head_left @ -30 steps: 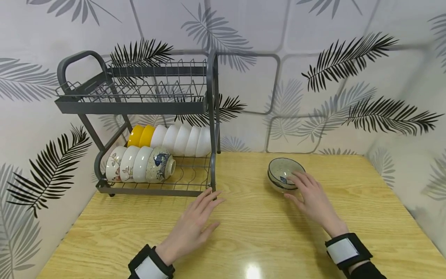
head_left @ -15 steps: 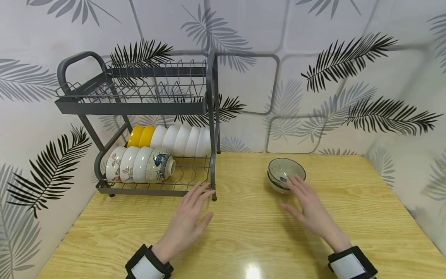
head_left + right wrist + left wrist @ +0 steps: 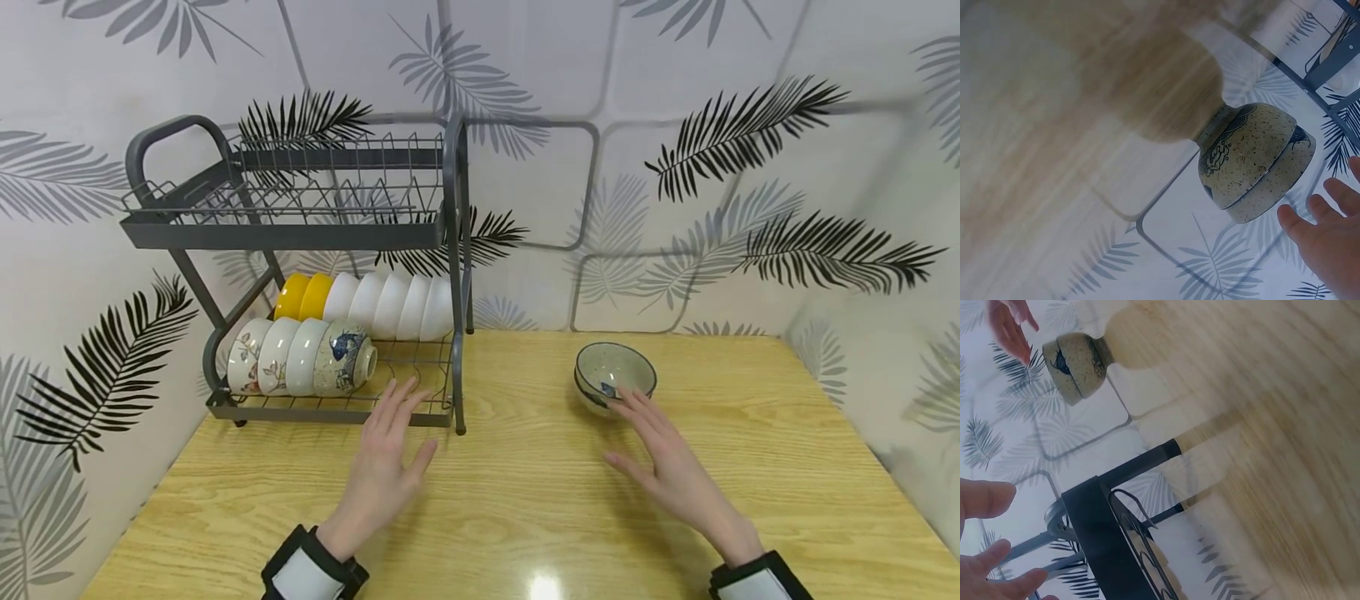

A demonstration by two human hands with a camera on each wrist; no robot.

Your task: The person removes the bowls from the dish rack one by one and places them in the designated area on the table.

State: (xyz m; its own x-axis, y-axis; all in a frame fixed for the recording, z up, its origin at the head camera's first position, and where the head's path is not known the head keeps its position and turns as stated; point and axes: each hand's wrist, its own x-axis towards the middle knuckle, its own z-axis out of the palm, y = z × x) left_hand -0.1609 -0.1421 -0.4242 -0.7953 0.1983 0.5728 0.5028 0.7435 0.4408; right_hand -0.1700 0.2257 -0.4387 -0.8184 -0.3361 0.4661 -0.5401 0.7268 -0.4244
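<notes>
Two speckled bowls with blue fish painting, stacked point(image 3: 615, 377) point(image 3: 1254, 164) point(image 3: 1077, 362), stand on the wooden table point(image 3: 525, 500) right of centre. My right hand point(image 3: 660, 454) hovers just in front of them, fingers straight and spread, holding nothing; its fingertips point(image 3: 1325, 215) are a little apart from the bowls. My left hand point(image 3: 386, 454) is flat and open over the table, its fingertips at the front edge of a dark grey two-tier dish rack point(image 3: 300, 233) point(image 3: 1107, 540). The rack's lower shelf holds several bowls on edge: a patterned front row point(image 3: 300, 357) and a yellow and white back row point(image 3: 367, 296).
The rack's upper shelf point(image 3: 285, 196) is bare wire. Leaf-patterned walls point(image 3: 675, 167) close the table at the back and on both sides. Bare table top lies between the hands and to the right of the bowls.
Both hands have drawn back toward me. The left hand slid left, in front of the rack. The right hand's fingers came off the stacked bowls, which stayed put.
</notes>
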